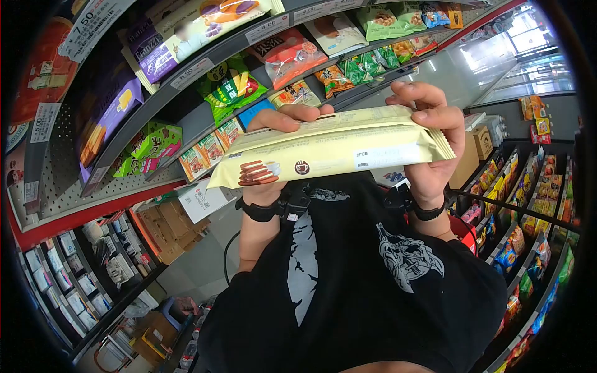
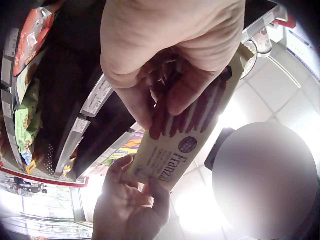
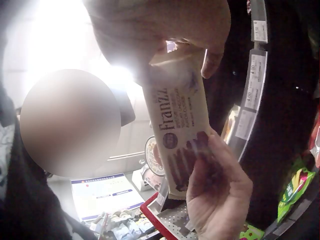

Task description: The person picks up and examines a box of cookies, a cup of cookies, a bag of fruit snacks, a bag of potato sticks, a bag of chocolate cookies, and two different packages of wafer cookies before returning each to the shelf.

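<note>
A long cream snack packet [image 1: 329, 146] is held up level in front of the chest, its small-print side and seam toward the head camera. The left hand [image 1: 273, 121] grips its left part, fingers over the top edge. At the other end the right hand [image 1: 435, 133] pinches the packet near its crimped end, thumb and fingers around it. In the left wrist view the packet [image 2: 187, 145] shows "Franzzi" and brown sticks, with the left hand [image 2: 170, 50] above and the right hand [image 2: 132, 205] below. The right wrist view shows the packet [image 3: 180, 110] between right hand [image 3: 165, 35] and left hand [image 3: 220, 190].
Shelves with price strips [image 1: 267, 29] run across the top, holding a purple packet [image 1: 112, 118], a green packet [image 1: 230, 90] and a red packet [image 1: 289, 56]. Snack racks [image 1: 522, 205] stand at the right, a cardboard box [image 1: 165, 230] and stacked goods at the lower left.
</note>
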Motion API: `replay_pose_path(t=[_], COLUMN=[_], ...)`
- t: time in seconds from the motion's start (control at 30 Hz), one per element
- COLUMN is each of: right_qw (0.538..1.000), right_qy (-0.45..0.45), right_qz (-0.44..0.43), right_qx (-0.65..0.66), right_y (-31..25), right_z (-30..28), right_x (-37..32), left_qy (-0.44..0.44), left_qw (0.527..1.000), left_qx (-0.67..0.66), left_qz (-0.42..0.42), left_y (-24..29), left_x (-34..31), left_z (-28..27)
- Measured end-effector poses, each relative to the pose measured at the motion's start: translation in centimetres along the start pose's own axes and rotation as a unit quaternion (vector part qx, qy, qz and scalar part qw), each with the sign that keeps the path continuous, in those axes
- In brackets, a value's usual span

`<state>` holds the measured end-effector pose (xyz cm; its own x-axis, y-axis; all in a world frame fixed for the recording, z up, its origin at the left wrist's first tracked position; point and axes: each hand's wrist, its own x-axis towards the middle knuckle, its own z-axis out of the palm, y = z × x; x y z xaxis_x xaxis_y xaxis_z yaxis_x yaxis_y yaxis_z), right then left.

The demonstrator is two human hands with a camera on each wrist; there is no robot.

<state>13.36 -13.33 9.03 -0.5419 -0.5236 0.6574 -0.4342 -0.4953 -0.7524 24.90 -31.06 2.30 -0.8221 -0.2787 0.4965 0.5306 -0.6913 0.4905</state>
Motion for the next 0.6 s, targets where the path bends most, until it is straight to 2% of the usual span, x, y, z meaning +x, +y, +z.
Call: replay_pose_path(t=[0.3,0.33,0.37,0.4,0.43,0.5,0.53,0.6], right_qw=[1.0,0.999,0.998,0.989,0.984,0.971,0.973,0.957], right_qy=[0.001,0.014,0.025,0.092,0.094,0.116,0.113,0.13], right_qz=[0.017,0.036,0.05,0.116,0.149,0.206,0.199,0.25], right_qx=[-0.002,-0.002,-0.001,0.001,-0.01,0.029,0.03,0.068], right_y=[-0.1,-0.1,-0.2,-0.5,-0.3,-0.3,-0.2,0.1], right_z=[-0.2,-0.1,0.0,0.1,-0.2,0.1,0.1,-0.1], right_x=[0.0,0.1,0.2,-0.3,-0.1,0.7,0.9,0.8], left_qy=[0.019,0.034,0.098,0.144,0.19,0.186,0.18,0.173], left_qw=[1.0,0.999,0.989,0.98,0.967,0.967,0.964,0.954], left_qx=[0.011,0.016,0.104,0.128,0.15,0.165,0.189,0.231], left_qz=[0.003,0.007,-0.04,-0.057,-0.074,-0.054,-0.056,-0.08], left_y=[-0.3,-0.2,0.6,0.5,0.2,0.0,-0.2,-0.3], left_x=[0.0,0.3,0.0,-0.6,-0.6,-0.1,-0.3,-0.7], left_z=[0.2,0.4,1.3,1.6,2.2,2.7,2.3,1.7])
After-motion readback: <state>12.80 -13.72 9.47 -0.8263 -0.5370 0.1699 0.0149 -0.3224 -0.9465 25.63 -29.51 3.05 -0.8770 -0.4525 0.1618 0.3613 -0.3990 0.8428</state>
